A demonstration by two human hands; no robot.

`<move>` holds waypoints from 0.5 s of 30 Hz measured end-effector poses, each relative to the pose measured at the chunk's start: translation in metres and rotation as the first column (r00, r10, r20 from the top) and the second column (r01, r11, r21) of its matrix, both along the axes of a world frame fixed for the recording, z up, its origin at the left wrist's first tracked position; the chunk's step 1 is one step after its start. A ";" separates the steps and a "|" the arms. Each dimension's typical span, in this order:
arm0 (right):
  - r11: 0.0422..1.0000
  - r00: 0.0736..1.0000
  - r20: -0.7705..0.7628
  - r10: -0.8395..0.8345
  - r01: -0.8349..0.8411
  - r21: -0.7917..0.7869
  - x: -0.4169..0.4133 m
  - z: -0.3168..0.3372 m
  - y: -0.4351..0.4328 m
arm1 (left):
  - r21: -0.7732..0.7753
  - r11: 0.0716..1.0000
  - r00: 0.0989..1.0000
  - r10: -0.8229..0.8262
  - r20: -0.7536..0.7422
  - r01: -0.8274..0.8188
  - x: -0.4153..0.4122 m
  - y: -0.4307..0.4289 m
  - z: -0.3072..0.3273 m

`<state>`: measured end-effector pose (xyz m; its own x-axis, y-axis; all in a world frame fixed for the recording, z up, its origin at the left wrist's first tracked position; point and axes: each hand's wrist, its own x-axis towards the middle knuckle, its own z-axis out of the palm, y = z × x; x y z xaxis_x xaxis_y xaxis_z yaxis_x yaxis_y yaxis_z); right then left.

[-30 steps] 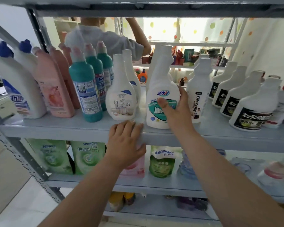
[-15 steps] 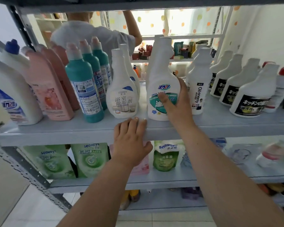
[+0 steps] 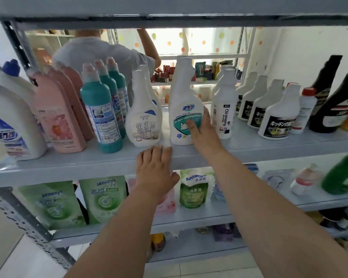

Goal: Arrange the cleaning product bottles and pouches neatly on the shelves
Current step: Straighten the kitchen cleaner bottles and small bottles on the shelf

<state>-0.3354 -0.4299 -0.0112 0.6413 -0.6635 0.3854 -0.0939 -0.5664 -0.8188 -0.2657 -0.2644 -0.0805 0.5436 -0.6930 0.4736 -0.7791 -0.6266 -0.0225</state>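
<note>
A white bottle with a teal label (image 3: 182, 109) stands upright near the front of the upper grey shelf (image 3: 68, 167). My right hand (image 3: 203, 133) grips its lower right side, thumb across the label. My left hand (image 3: 154, 171) rests flat on the shelf's front edge, fingers straight, holding nothing. Left of the gripped bottle stands a white bathroom-cleaner bottle (image 3: 144, 115), then teal bottles (image 3: 100, 115), pink bottles (image 3: 56, 115) and white blue-capped bottles (image 3: 12, 117). To its right is a white "Oil enemy" bottle (image 3: 224, 107). Green pouches (image 3: 103, 199) stand on the lower shelf.
White bottles with black labels (image 3: 277, 115) and dark bottles (image 3: 338, 101) fill the upper shelf's right end. A small green pouch (image 3: 193, 189), a pink pouch and blurred items sit on the lower shelf. Behind the rack a person in a grey shirt (image 3: 100, 55) reaches up.
My right hand and the teal-label bottle stay together; the bottle stands a little straighter near the shelf front. My left hand keeps resting on the edge. The view has shifted right, showing dark bottles.
</note>
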 end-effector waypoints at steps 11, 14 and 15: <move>0.771 0.979 -0.195 -0.055 -0.083 -0.632 -0.108 -0.053 -0.048 | -0.060 0.995 0.996 0.081 -0.032 -0.083 -0.011 -0.003 -0.003; 0.745 0.981 -0.146 -0.126 -0.004 -0.667 -0.134 -0.055 -0.093 | -0.115 0.988 0.993 0.093 -0.072 -0.101 -0.040 -0.023 0.006; 0.725 0.979 -0.149 -0.140 -0.001 -0.689 -0.142 -0.057 -0.106 | -0.167 0.985 0.997 0.036 -0.070 -0.047 -0.054 -0.035 0.008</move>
